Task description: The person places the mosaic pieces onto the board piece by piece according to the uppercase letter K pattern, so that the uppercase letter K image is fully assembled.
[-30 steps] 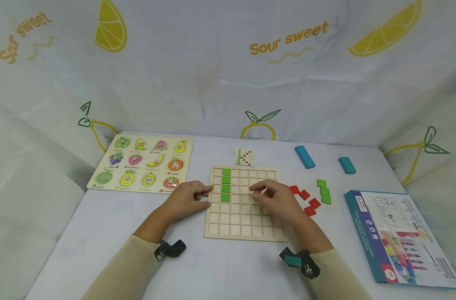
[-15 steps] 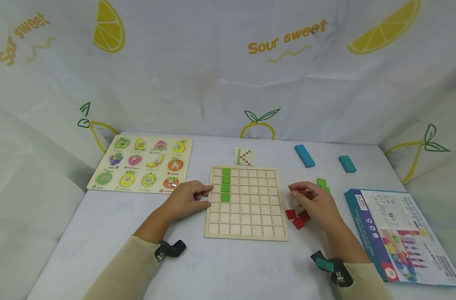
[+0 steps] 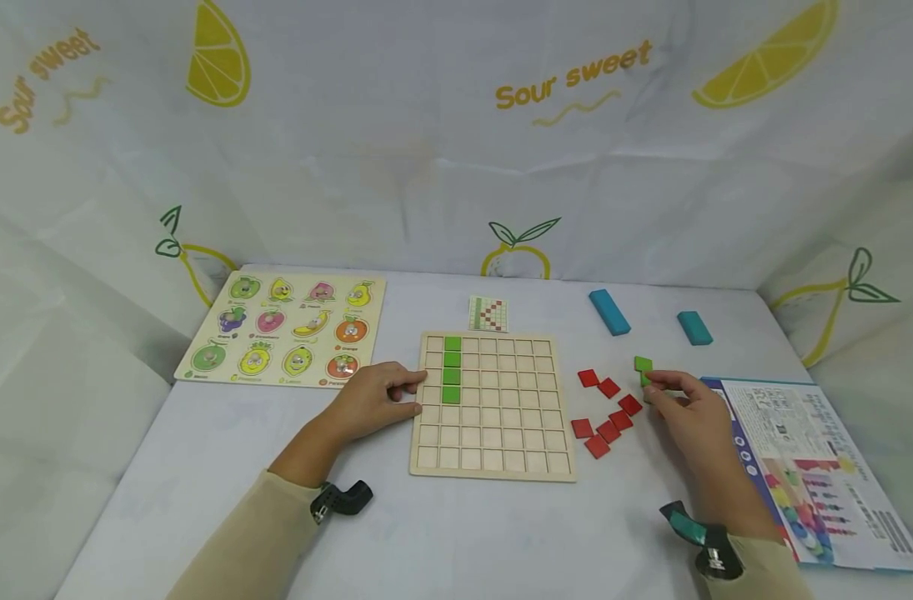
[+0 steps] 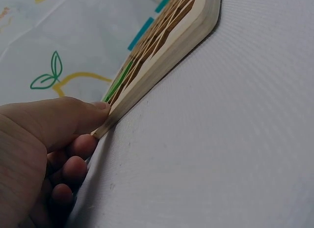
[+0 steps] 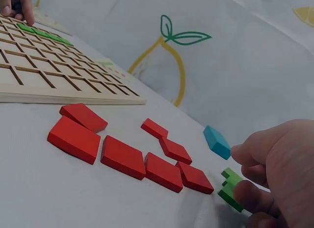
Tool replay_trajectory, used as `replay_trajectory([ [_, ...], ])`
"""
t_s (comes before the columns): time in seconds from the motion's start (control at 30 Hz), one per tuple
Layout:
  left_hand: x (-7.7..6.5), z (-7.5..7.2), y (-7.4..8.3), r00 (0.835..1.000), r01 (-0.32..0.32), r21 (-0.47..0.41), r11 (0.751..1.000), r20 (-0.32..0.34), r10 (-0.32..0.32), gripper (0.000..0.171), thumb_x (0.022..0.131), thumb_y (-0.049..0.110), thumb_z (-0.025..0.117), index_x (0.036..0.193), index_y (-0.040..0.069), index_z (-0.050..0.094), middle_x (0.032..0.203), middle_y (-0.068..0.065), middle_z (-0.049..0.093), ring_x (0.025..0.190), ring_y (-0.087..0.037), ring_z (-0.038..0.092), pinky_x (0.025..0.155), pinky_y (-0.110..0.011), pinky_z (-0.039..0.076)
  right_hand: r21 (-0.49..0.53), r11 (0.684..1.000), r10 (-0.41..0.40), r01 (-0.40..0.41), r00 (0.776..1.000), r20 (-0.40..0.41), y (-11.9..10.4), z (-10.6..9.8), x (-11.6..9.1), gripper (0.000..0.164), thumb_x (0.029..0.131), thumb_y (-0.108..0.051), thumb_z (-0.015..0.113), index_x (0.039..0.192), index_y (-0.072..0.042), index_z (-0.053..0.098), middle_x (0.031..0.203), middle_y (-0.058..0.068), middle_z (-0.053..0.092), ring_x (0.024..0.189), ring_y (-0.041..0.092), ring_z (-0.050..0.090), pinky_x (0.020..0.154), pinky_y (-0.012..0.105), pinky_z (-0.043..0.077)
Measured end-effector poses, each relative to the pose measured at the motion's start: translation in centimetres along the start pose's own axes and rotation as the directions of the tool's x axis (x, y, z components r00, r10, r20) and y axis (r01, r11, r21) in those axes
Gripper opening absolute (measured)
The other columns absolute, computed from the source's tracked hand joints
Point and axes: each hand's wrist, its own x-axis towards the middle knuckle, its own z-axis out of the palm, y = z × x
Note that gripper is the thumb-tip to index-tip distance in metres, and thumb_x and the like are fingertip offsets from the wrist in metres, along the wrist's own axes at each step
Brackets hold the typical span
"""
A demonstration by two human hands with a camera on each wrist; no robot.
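Note:
At its left edge, my left hand (image 3: 373,400) holds the wooden grid board (image 3: 494,477); in the left wrist view the thumb (image 4: 81,115) lies on the rim by a corner, fingers curled below. Green square tiles (image 3: 452,375) fill several cells of the board's second column. My right hand (image 3: 692,417) is over at the loose green tiles (image 3: 642,364), partly covering them. Its fingertips overlap one tile in the right wrist view, with a gap between thumb and finger. Several red tiles (image 3: 609,431) lie scattered between that hand and the board.
A small pattern card (image 3: 489,314) lies behind the board. Two blue blocks (image 3: 609,312) sit at the back right. A fruit picture board (image 3: 283,329) is at the left, and a printed box (image 3: 831,475) lies at the right under my forearm.
My right hand has moved right from over the board, past the red tiles, to the green tiles. More red tiles show on the table now. The left hand stays at the board.

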Motion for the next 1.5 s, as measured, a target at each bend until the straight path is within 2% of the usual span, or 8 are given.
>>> replay_trajectory([
  [0.17,0.0,0.1,0.0,1.0,0.01,-0.002,1.0,0.004,-0.01,0.052,0.089,0.021,0.089,0.139,0.013,0.074,0.091,0.01,0.06,0.082,-0.01,0.054,0.072,-0.028,0.045,-0.024,0.999,0.04,-0.04,0.999,0.0,0.4,-0.2,-0.2,0.047,0.107,-0.037,0.065,0.149,-0.014,0.062,0.147,0.015,0.058,0.118,0.027,0.053,0.071,0.019,0.053],
  [0.37,0.1,0.1,0.0,1.0,0.011,0.004,1.0,0.008,-0.011,0.053,0.089,0.022,0.089,0.139,0.014,0.074,0.09,0.009,0.059,0.082,-0.01,0.054,0.073,-0.029,0.045,-0.066,0.993,0.097,-0.098,0.995,-0.013,0.7,-0.1,-0.3,0.054,0.106,-0.034,0.067,0.154,-0.013,0.057,0.163,0.019,0.046,0.147,0.041,0.039,0.093,0.048,0.049],
  [0.53,0.0,0.0,0.0,1.0,0.012,0.019,1.0,0.004,-0.012,0.053,0.089,0.023,0.089,0.139,0.014,0.074,0.09,0.01,0.059,0.082,-0.01,0.053,0.073,-0.029,0.045,-0.076,0.992,0.094,-0.099,0.993,-0.071,0.6,0.6,-0.2,0.05,0.106,-0.026,0.066,0.153,-0.009,0.057,0.161,0.02,0.048,0.15,0.042,0.038,0.111,0.063,0.042],
  [0.63,-0.1,0.0,0.0,1.0,0.011,0.025,1.0,0.004,-0.011,0.053,0.089,0.023,0.089,0.139,0.014,0.074,0.09,0.01,0.059,0.082,-0.01,0.053,0.073,-0.029,0.045,-0.085,0.991,0.091,-0.1,0.991,-0.101,0.6,0.9,-0.2,0.05,0.106,-0.023,0.066,0.154,-0.007,0.057,0.16,0.021,0.049,0.152,0.043,0.037,0.116,0.067,0.037],
  [0.83,-0.1,0.0,0.0,1.0,0.0,0.029,1.0,0.007,0.0,0.052,0.09,0.023,0.089,0.139,0.014,0.074,0.092,0.011,0.06,0.082,-0.009,0.053,0.073,-0.029,0.045,-0.109,0.987,0.106,-0.117,0.989,-0.108,0.6,1.2,-0.2,0.053,0.105,-0.022,0.069,0.153,-0.005,0.057,0.148,0.023,0.058,0.147,0.043,0.042,0.111,0.064,0.043],
  [1.0,-0.1,0.0,0.1,1.0,-0.002,0.026,1.0,0.004,0.002,0.052,0.09,0.023,0.089,0.139,0.014,0.074,0.092,0.01,0.06,0.082,-0.01,0.053,0.073,-0.029,0.045,-0.138,0.984,0.102,-0.116,0.989,-0.104,0.6,1.2,-0.2,0.051,0.104,-0.026,0.07,0.149,-0.003,0.061,0.136,0.023,0.062,0.131,0.041,0.05,0.096,0.051,0.051],
  [1.33,-0.2,-0.2,0.2,1.0,0.005,0.027,1.0,0.0,-0.005,0.052,0.089,0.022,0.089,0.138,0.013,0.074,0.09,0.01,0.059,0.082,-0.01,0.053,0.073,-0.029,0.045,-0.132,0.988,0.067,-0.083,0.99,-0.123,0.4,1.3,-0.5,0.044,0.104,-0.026,0.07,0.142,-0.005,0.063,0.133,0.02,0.064,0.122,0.036,0.053,0.079,0.037,0.048],
  [1.5,-0.1,-0.1,0.1,1.0,0.0,0.026,1.0,0.001,0.0,0.052,0.09,0.022,0.089,0.138,0.013,0.074,0.093,0.011,0.06,0.082,-0.01,0.054,0.073,-0.029,0.045,-0.114,0.989,0.078,-0.094,0.987,-0.14,0.2,1.2,-0.5,0.036,0.108,-0.023,0.064,0.138,-0.005,0.065,0.128,0.018,0.065,0.107,0.03,0.059,0.065,0.023,0.049],
])
